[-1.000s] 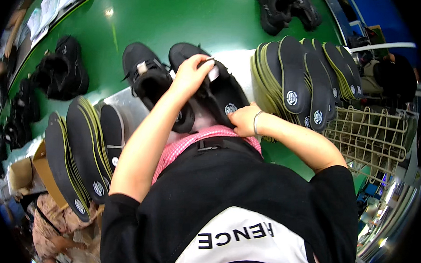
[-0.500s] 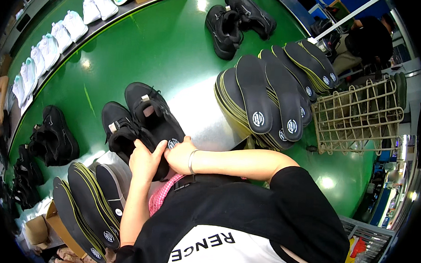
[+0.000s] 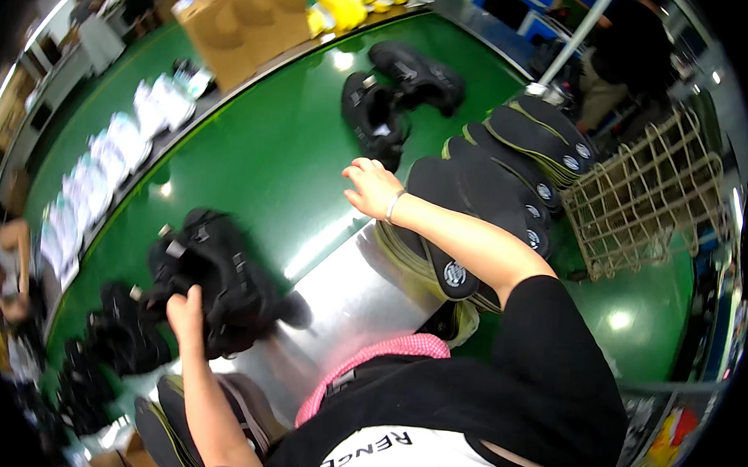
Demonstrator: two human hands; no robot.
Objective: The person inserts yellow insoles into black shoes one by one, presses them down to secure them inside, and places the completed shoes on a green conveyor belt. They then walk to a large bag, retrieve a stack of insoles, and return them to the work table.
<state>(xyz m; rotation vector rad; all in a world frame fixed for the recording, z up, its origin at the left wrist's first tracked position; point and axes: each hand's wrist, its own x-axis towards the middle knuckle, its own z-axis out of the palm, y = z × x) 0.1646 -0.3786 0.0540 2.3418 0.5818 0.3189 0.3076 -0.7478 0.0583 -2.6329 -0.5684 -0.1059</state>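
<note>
The left hand (image 3: 186, 306) rests on a pair of black strapped sandals (image 3: 215, 280) that lie on the green surface (image 3: 268, 152), at the left edge of a shiny metal plate (image 3: 345, 300). Its fingers curl over the near edge of the sandals and press into the dark uppers; the picture is blurred there, so I cannot tell whether they clamp a strap or merely push against the shoe. The sandals sit directly beyond and to the right of those fingers, touching them.

The right hand (image 3: 372, 189) hangs above the surface, over the far end of a row of black soles (image 3: 477, 205) with yellow-green edges. Its fingers are loosely spread and slightly bent, holding nothing; the nearest sole lies just under and beside the wrist, which wears a thin bracelet.

Farther out on the green surface lies a second pair of black sandals (image 3: 398, 99), well apart from both hands. To the right of the soles stands a wire basket (image 3: 646, 205). A cardboard box (image 3: 241, 19) stands at the far edge, and white shoes (image 3: 107, 169) lie in a line along the left. More black sandals (image 3: 119, 338) are piled near the left forearm.
</note>
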